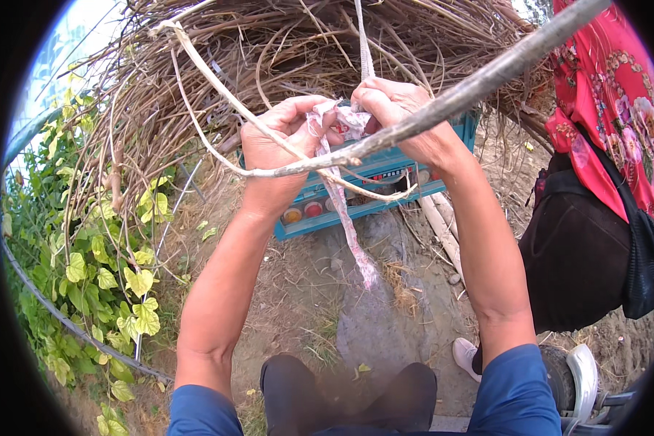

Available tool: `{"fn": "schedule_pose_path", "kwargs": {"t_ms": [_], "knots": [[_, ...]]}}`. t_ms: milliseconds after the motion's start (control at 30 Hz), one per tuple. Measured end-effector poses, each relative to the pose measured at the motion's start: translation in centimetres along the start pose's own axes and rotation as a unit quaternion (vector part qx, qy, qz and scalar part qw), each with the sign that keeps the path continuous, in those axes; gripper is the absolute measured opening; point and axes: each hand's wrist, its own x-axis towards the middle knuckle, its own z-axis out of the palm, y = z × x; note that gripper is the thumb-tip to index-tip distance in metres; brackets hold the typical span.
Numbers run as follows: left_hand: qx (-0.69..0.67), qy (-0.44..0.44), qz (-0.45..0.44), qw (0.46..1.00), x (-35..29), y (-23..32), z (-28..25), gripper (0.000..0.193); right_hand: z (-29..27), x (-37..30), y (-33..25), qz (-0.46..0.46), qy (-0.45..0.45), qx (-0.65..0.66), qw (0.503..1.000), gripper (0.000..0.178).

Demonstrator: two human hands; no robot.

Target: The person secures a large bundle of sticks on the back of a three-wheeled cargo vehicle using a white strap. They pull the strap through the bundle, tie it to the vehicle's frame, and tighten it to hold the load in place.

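Observation:
A crumpled pinkish-white strip of cloth or thin plastic (351, 120) is stretched between my two hands. My left hand (264, 156) pinches one side of it between thumb and fingers. From there, a twisted tail of the strip hangs down toward the ground. My right hand (402, 99) has its fingers closed at the strip's other side, partly behind a thick branch. A pale strap (365, 51) comes down from above to the right hand; its lower end is hidden there. Just beyond the hands lies a large bundle of dry branches (232, 51).
A bare bent branch (487, 73) juts across in front of my hands. Under the bundle shows a teal frame with round lights (298, 228). Leafy vines (102, 276) grow at left. At right stands a person in a red flowered garment (618, 94), near a wheel (558, 374).

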Motion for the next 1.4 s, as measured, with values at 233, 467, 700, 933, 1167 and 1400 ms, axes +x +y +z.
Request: {"fn": "schedule_pose_path", "kwargs": {"t_ms": [233,467,700,933,1167,1400], "knots": [[0.289,0.022,0.388,0.875,1.9,-1.4,-0.5,0.031,-1.1,1.6,-1.2,0.115,-0.087,0.070,0.987,0.054],[0.305,0.062,0.427,0.849,2.6,-0.4,0.9,0.026,-1.2,1.3,-1.9,0.194,-0.117,0.206,0.952,0.040],[0.300,0.059,0.412,0.858,0.9,-1.3,1.6,0.022,1.0,-0.5,0.2,0.095,0.019,0.341,0.935,0.021],[0.118,0.032,0.215,0.969,-0.8,-2.2,2.5,0.023,4.2,-1.0,0.4,0.090,0.168,0.503,0.843,0.020],[0.027,0.034,0.081,0.996,-2.2,-1.4,3.0,0.016,4.7,-0.5,0.2,0.076,0.197,0.456,0.864,0.021],[0.085,0.001,0.089,0.992,-1.9,0.2,1.0,0.013,4.0,-1.7,-0.2,-0.002,0.082,0.341,0.936,0.023]]}}
